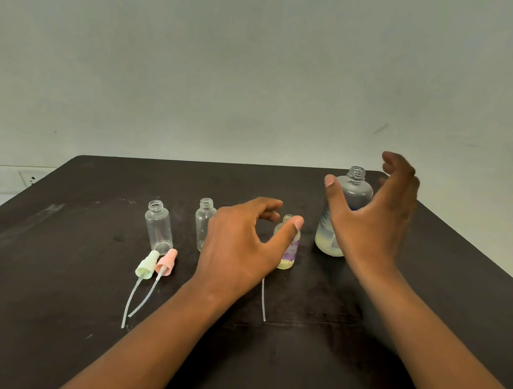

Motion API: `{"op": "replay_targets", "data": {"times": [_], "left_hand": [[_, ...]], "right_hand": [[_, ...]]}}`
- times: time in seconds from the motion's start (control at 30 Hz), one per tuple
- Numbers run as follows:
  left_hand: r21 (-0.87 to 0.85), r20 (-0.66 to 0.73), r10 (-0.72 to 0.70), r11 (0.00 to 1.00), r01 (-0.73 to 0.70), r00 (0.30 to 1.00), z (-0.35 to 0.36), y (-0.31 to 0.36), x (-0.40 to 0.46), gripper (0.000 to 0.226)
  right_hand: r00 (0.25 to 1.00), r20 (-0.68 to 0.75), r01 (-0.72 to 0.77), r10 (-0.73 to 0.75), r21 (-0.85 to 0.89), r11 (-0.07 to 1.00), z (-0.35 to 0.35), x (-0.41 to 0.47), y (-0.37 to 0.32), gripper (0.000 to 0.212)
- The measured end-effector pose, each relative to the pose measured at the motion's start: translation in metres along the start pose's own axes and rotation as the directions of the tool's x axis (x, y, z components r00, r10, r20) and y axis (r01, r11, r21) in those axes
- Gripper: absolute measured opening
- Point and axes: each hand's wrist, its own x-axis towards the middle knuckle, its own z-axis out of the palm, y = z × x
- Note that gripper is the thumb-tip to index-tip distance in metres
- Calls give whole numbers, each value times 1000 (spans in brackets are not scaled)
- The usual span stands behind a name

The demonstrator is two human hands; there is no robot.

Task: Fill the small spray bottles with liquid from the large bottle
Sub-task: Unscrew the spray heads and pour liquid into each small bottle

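We can make out no readable writing: the large bottle (pixel 344 213) carries a label with blue and dark print too blurred to read, and the third small bottle (pixel 288 246) bears a purple mark we cannot decipher. The large bottle stands upright and uncapped near the far right corner of the dark table (pixel 59 271), a shallow layer of pale cloudy liquid at its bottom. Our right hand (pixel 373 215) is spread around it — thumb on its left side, fingers arched over the right — but no grip is visible; the hand looks released. Our left hand (pixel 242 245) hovers with relaxed fingers and holds nothing, its thumb tip in front of the third small bottle, which holds a little yellowish liquid. Two clear small bottles (pixel 158 228) (pixel 204 222) stand uncapped to the left. A green spray cap (pixel 147 265) and a pink spray cap (pixel 166 262) lie side by side before them, tubes trailing toward us — another tube (pixel 263 299) shows below the left hand.
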Motion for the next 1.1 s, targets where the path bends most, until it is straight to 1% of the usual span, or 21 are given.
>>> {"op": "replay_targets", "data": {"times": [0.1,0.2,0.27,0.33,0.43,0.47,0.53,0.63,0.7,0.77,0.83,0.87,1.0,1.07,1.1], "left_hand": [[-18,-106,28,999,-30,994,-6,2,3,41],[-8,-187,30,999,-32,982,-13,2,8,31],[28,-225,24,999,-18,974,-19,1,10,27],[114,-268,16,993,15,963,-27,0,14,24],[285,-336,7,954,94,942,-40,0,21,28],[329,-335,-21,934,138,942,-45,1,23,33],[418,-281,-112,880,226,953,-53,2,27,47],[562,-179,-225,776,287,958,-59,-2,31,60],[615,-130,-292,725,308,947,-61,-4,33,64],[655,-95,-318,694,299,943,-63,-7,34,62],[682,-71,-329,673,287,942,-65,-9,35,58],[688,-59,-341,667,285,938,-65,-10,36,56],[683,-6,-387,671,286,922,-64,-11,37,49],[671,22,-397,687,281,918,-63,-12,37,46],[666,34,-399,692,277,916,-62,-13,37,44]], "right_hand": [[988,-71,135,-136,-14,991,-2,9,-8,67],[963,-87,252,-254,-41,967,-2,18,-24,56],[943,-87,319,-322,-48,947,1,24,-32,50],[934,-87,344,-346,-36,938,5,30,-34,46],[940,-97,328,-326,-1,945,9,37,-26,44],[946,-100,310,-308,7,951,9,38,-21,45],[967,-79,245,-242,30,969,7,40,-12,48],[994,46,93,-97,71,993,-2,49,-4,60],[986,169,-2,-6,50,999,-10,57,1,66],[943,321,-89,86,-3,996,-16,66,10,69],[869,467,-161,162,-41,986,-21,72,16,80],[836,517,-195,185,-35,980,-22,75,18,84],[691,691,-313,210,24,949,-30,79,20,84],[614,763,-323,202,10,946,-32,79,21,84],[595,779,-322,199,5,947,-32,77,21,84]]}}
